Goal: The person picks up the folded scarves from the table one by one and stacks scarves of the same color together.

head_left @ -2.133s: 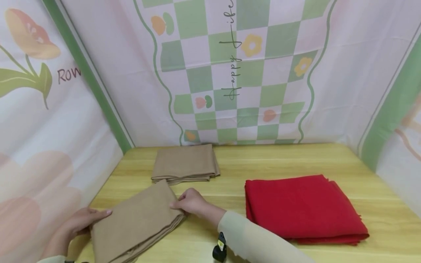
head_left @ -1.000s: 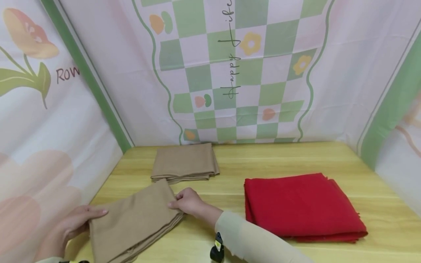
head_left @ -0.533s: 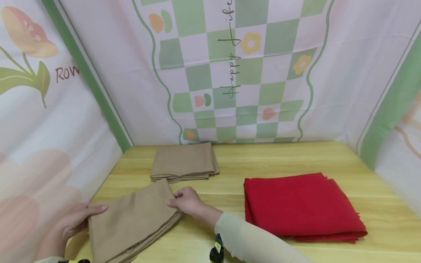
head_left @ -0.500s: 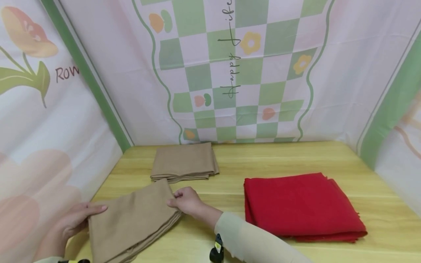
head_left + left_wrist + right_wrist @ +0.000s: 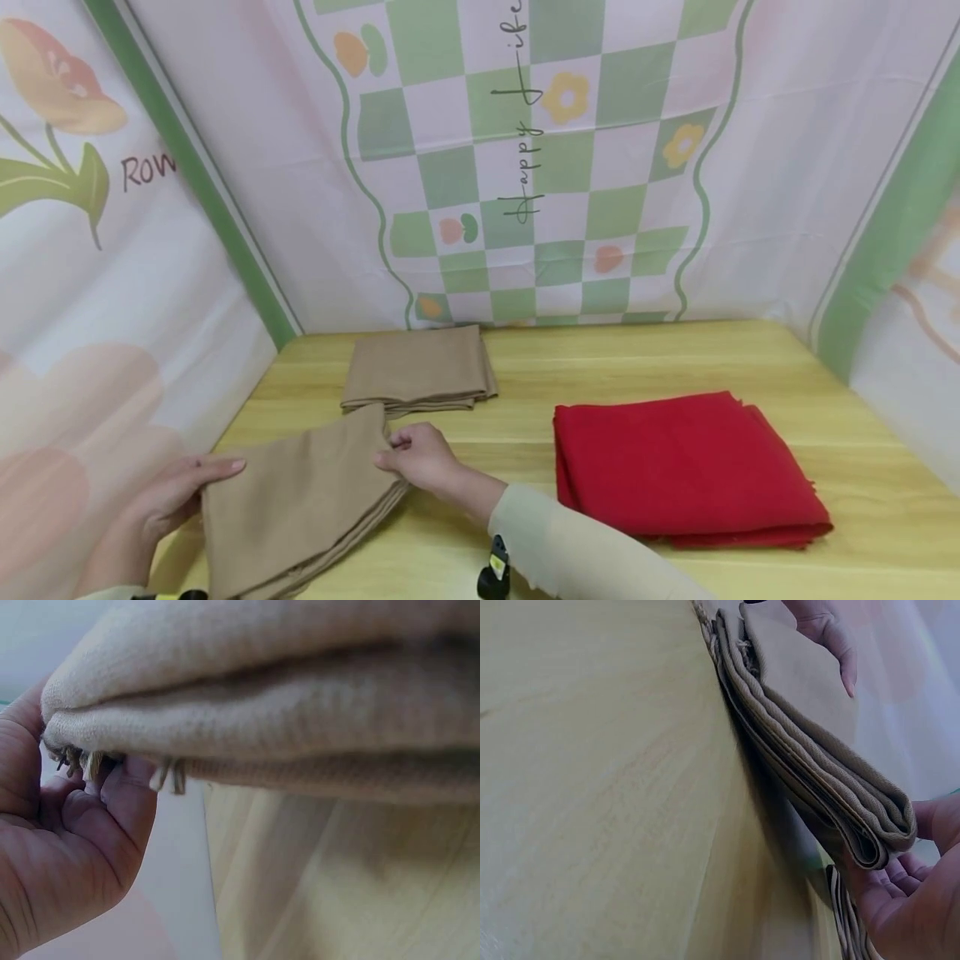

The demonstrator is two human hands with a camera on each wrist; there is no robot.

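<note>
Left hand (image 5: 171, 496) and right hand (image 5: 426, 458) grip folded tan cloth (image 5: 300, 492) at opposite ends, near table's (image 5: 637, 360) left edge; looks to me like that keeps layers together.

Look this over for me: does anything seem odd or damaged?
Mostly tidy. Loose threads dangle from the held brown cloth beside the left hand, and the red cloth is ragged along its right. Both look frayed or unhemmed; I can't tell if that's damage. I see no spill.
</note>
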